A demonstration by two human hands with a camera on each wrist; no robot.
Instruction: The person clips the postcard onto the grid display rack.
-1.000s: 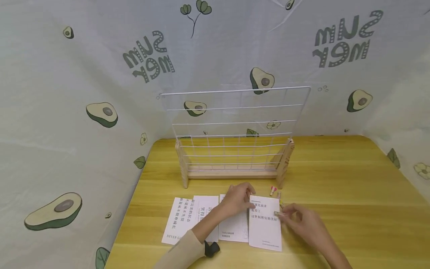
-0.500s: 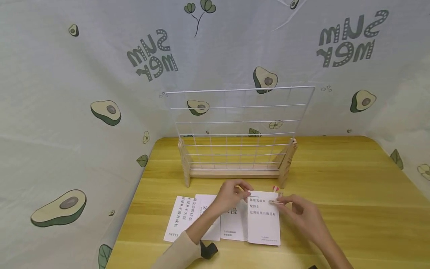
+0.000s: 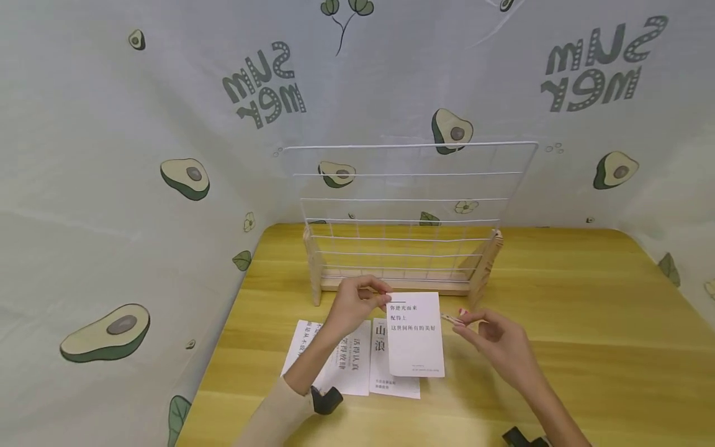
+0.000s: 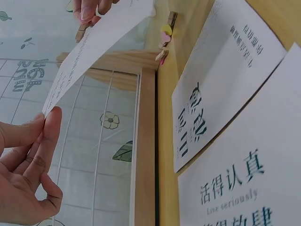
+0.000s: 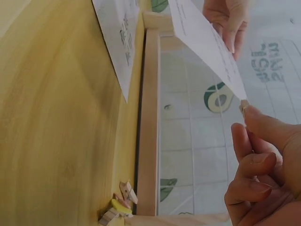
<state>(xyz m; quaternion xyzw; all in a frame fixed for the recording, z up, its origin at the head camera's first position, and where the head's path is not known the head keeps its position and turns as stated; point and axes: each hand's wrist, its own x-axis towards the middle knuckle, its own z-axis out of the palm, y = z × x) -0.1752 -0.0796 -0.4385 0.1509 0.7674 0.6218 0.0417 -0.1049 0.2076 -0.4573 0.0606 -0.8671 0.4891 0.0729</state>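
A white card with printed Chinese characters [image 3: 416, 347] is held up above the table, slightly tilted. My left hand [image 3: 357, 304] pinches its upper left corner between thumb and fingers; the left wrist view shows the card [image 4: 89, 54] nearly edge-on. A small wooden clothespin [image 5: 243, 106] sits between the thumb and index finger of my right hand [image 3: 497, 347]. Its tip meets the card's right edge; I cannot tell whether it bites the paper. Beneath lie more printed cards: one partly covered [image 3: 393, 386], one in the middle [image 3: 352, 363] and one at the left [image 3: 296, 344].
Behind the hands stands a white wire grid rack [image 3: 410, 238] on a wooden base [image 3: 391, 287]. Several small clothespins with coloured decorations [image 5: 120, 207] lie by the rack's right foot. A cloth printed with avocados [image 3: 391, 81] hangs behind the wooden table [image 3: 570, 310].
The left hand has lifted the card off the table and moved it up and left toward the rack. The right hand has risen alongside with the clothespin. The head view has shifted slightly.
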